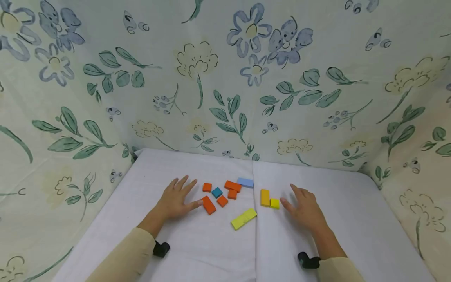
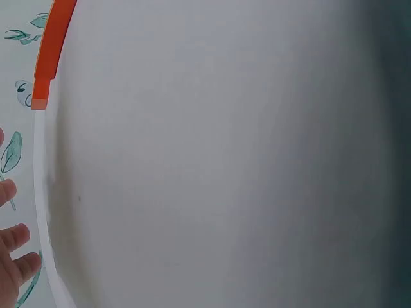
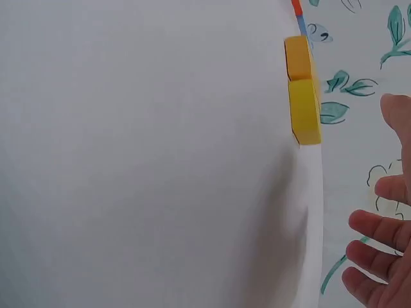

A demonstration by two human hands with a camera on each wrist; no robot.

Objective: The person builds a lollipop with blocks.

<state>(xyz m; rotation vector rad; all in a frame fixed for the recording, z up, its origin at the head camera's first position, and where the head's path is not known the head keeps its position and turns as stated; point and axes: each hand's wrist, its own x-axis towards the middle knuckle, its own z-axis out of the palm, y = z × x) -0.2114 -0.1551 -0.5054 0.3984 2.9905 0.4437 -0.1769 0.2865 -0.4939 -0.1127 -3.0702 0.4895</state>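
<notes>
My left hand (image 1: 175, 199) is spread with its fingers apart, its thumb tip right at a long red-orange block (image 1: 208, 205). On the other side, my right hand (image 1: 305, 207) is also spread, its thumb close beside a small yellow block (image 1: 275, 203). That block stands against an amber block (image 1: 265, 197). Between the hands lie a small orange block (image 1: 207, 187), a blue block (image 1: 217, 192), further orange blocks (image 1: 222, 201) and a light blue block (image 1: 245, 182). Nearer to me is a long lime-yellow block (image 1: 244, 219). Neither hand holds anything.
A white cloth (image 1: 211, 246) covers the table, with a seam running front to back through its middle. Floral curtains (image 1: 197, 86) hang behind and at both sides. Black wrist-worn devices (image 1: 161, 249) sit under the wrists.
</notes>
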